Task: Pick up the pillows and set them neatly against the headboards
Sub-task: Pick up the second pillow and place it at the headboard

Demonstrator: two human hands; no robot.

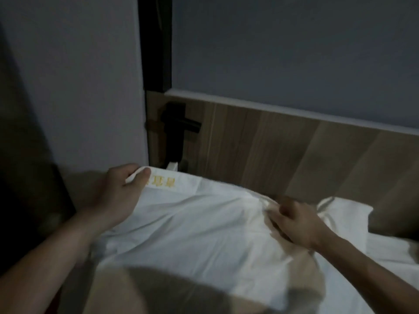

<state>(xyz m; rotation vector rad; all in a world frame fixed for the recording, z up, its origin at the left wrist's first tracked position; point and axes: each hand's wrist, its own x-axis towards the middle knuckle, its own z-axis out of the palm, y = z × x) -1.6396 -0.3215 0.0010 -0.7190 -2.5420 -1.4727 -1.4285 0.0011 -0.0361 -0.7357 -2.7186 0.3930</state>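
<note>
Pillow, white, with yellow embroidered characters near its 11 o'clock corner, lying on the bed just below the wooden headboard. Left hand pinching that corner between thumb and fingers. Right hand at 3 o'clock, fingers curled into bunched fabric at the pillow's top edge. Black bracket at 12 o'clock, on the headboard.
</note>
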